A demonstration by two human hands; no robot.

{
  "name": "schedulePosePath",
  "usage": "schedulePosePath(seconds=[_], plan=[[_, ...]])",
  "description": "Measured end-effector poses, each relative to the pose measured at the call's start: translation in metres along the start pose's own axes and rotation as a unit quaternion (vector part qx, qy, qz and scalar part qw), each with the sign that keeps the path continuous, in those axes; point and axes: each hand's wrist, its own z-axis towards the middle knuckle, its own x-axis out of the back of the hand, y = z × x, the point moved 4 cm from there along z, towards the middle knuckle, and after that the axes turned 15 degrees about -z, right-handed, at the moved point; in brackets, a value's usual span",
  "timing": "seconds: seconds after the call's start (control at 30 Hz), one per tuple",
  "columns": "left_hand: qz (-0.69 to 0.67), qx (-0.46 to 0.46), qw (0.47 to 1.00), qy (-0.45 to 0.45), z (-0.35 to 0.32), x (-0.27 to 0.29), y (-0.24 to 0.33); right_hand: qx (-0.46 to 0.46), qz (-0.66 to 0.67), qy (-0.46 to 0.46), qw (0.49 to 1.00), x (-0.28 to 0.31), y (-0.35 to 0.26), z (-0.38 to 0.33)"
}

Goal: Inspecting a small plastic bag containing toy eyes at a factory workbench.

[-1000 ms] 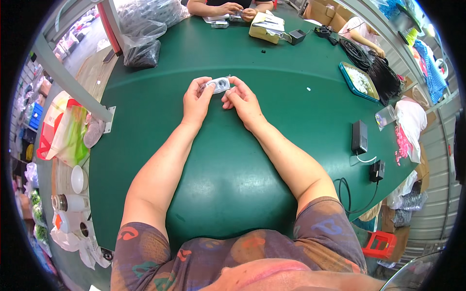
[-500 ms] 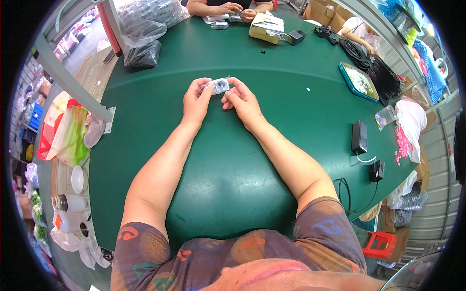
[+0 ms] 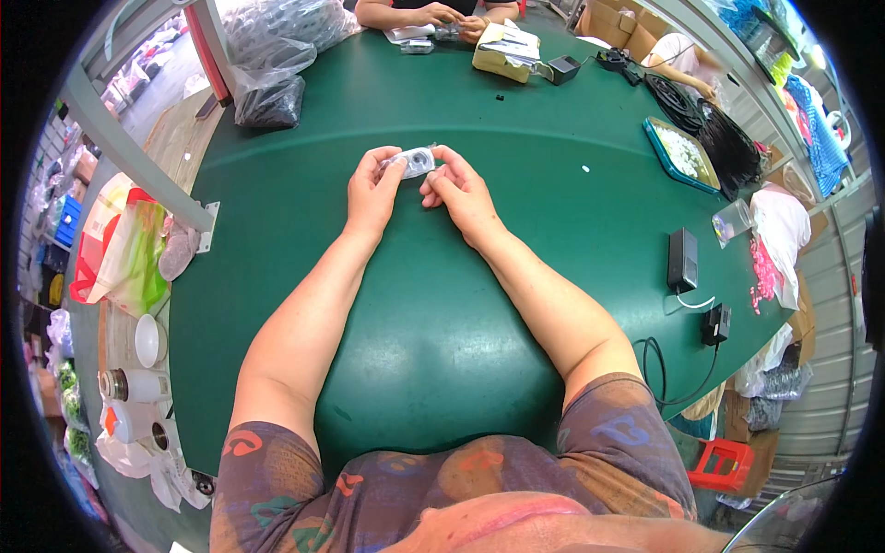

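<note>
Above the green table [image 3: 433, 332], both hands are together around a small silver-grey device [image 3: 419, 163] with a dark round spot on its face, apparently in clear plastic wrap. My left hand [image 3: 374, 195] grips its left end, thumb on top and fingers behind. At its right end, my right hand [image 3: 466, 195] is closed, with the index finger touching the edge and the thumb bent in below. What exactly lies between the right fingertips is too small to make out.
Two black adapters [image 3: 682, 260] [image 3: 715, 324] with cables lie at the right. Beyond them are a teal tray [image 3: 656, 138] of white pieces and black cables [image 3: 728, 147]. Across the table, another person's hands [image 3: 438, 15] work near a yellow box [image 3: 493, 63]. A metal post [image 3: 138, 152] stands left.
</note>
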Motion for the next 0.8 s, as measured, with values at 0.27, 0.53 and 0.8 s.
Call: schedulePosePath(seconds=[0.27, 0.53, 0.8], plan=[[-0.06, -0.015, 0.998, 0.005, -0.001, -0.005, 0.006, 0.001, 0.03, 0.009, 0.999, 0.0, 0.008, 0.005], [-0.037, -0.004, 0.999, -0.028, 0.004, -0.006, 0.007, 0.036, 0.015, 0.023, 0.999, 0.004, 0.004, 0.009], [-0.074, 0.042, 0.996, -0.004, -0.003, -0.003, 0.01, -0.015, -0.003, 0.0, 1.0, 0.001, 0.001, 0.001]])
